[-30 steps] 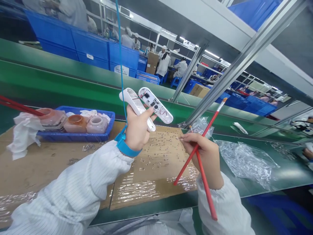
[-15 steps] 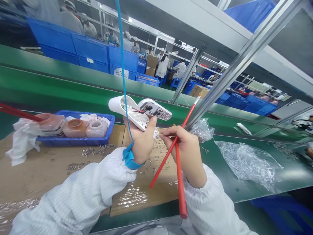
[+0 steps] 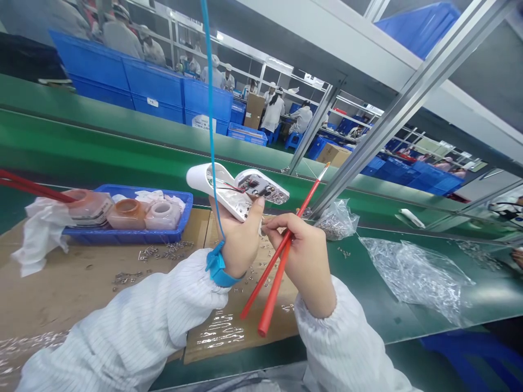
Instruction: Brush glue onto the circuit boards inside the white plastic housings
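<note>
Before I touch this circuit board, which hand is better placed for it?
Probably your right hand: it holds a red-handled brush and its fingertips sit close to the open white casing. Your left hand is taken up gripping that casing.

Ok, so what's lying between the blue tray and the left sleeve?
In the head view, a cardboard sheet with small metal pieces scattered on it lies between the blue tray and the left sleeve.

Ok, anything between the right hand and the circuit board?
The left thumb sits between the right hand and the circuit board; the blue cord crosses the white shell further left, off that path.
</note>
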Motion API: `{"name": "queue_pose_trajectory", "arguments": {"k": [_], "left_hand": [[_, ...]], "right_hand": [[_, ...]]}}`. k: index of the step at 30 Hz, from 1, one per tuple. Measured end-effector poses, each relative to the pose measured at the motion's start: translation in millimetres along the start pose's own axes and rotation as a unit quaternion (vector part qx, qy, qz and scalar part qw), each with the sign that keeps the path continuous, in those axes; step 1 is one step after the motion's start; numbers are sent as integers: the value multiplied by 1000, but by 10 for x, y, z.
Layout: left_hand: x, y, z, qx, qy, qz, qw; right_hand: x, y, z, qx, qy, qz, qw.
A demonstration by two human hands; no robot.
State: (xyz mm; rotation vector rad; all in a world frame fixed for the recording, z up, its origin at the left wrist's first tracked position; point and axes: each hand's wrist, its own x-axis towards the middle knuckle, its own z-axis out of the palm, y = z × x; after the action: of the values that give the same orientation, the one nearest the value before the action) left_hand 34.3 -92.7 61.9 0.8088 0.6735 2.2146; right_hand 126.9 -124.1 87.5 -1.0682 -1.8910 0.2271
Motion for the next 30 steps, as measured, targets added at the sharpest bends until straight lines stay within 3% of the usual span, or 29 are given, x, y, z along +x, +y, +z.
{"name": "queue_pose_trajectory", "arguments": {"k": [7,15,19,24,28,30], "left_hand": [[76,98,27,-34,20,-82,996],[155,202,47,-70,54,-205,975],[233,144,20,-49,3,-227,973],[373,42,-78,64,-102,-193,974],[438,114,-116,215,-173,-120,954],[451,204,-102,288,-188,-106,933]], "right_hand": [[-124,17,101,-97,36,-85,991],[-282,35,130,-119,4,-207,971],[-271,117,-116,-37,12,-177,983],[-105,254,-563,-5,125,-134,983],[71,231,-840,102,230,-171,953],[130,196,-912,174,250,-202,931]]}}
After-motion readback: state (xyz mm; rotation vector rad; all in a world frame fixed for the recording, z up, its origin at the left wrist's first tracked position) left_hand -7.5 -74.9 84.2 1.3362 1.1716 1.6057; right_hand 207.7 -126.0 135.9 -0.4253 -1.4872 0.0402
